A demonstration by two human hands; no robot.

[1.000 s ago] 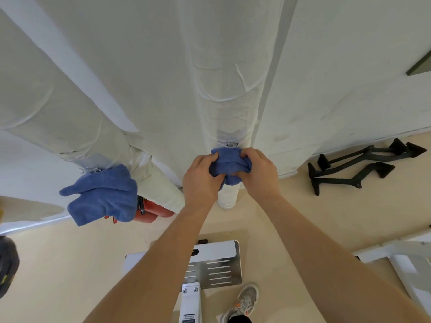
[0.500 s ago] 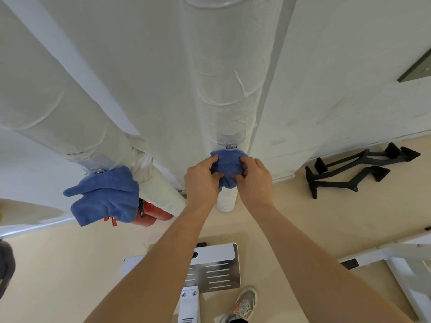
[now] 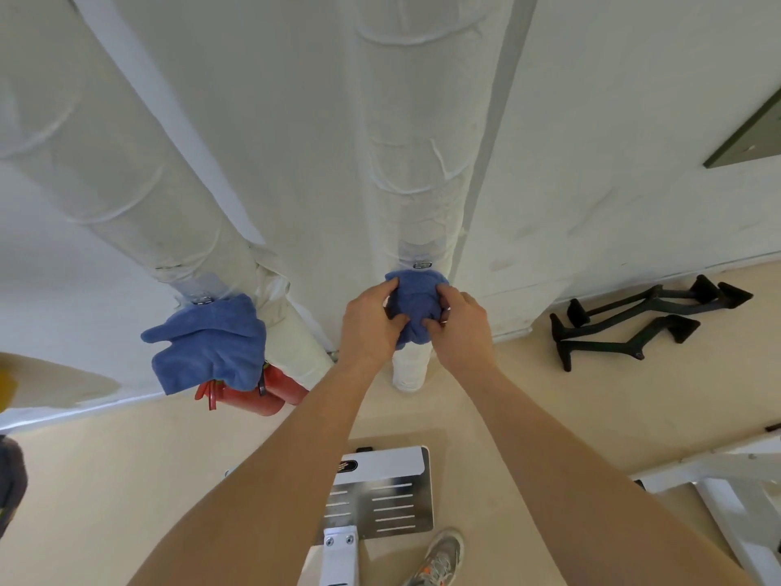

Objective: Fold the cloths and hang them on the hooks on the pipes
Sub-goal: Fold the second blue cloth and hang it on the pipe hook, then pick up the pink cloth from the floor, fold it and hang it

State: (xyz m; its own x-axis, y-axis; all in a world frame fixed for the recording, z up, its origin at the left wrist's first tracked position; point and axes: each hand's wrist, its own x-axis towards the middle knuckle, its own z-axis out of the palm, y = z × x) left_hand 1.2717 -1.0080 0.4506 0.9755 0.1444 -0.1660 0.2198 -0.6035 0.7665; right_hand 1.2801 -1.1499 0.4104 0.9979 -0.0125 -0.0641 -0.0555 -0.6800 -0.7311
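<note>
Here, head view: the only camera, looking down along two white wrapped pipes to the floor.
Cloth in hand: a blue cloth (image 3: 416,308) is bunched against the middle pipe (image 3: 416,162), its top edge just under a small metal hook (image 3: 422,265). The cloth hides the hook's tip, so I cannot tell whether it has caught.
Left hand (image 3: 372,321): its fingers are curled round the cloth's left side, gripping it.
Right hand (image 3: 462,327): its fingertips pinch the cloth's right side, and a ring shows on one finger.
Other cloth: a second blue cloth (image 3: 211,342) hangs from the hook on the left pipe (image 3: 126,196), so the task looks about half done.
Step in hand: most likely seating the bunched cloth on the middle hook.
Doing it well: hold the fold together with one hand and feel for the hook's tip with the other. Push a thick part of the cloth over the tip, not a single edge. Then ease the cloth down until its weight rests on the hook, and let go one hand at a time.
Risks: the bundle is thick and may slip off or fall open. The hook seems held by a band of clear tape, so a hard tug might shift it.
Around: a red fire extinguisher (image 3: 253,397) lies below the hung cloth. Black metal brackets (image 3: 634,319) lie on the floor at the right, well apart from the pipes.
</note>
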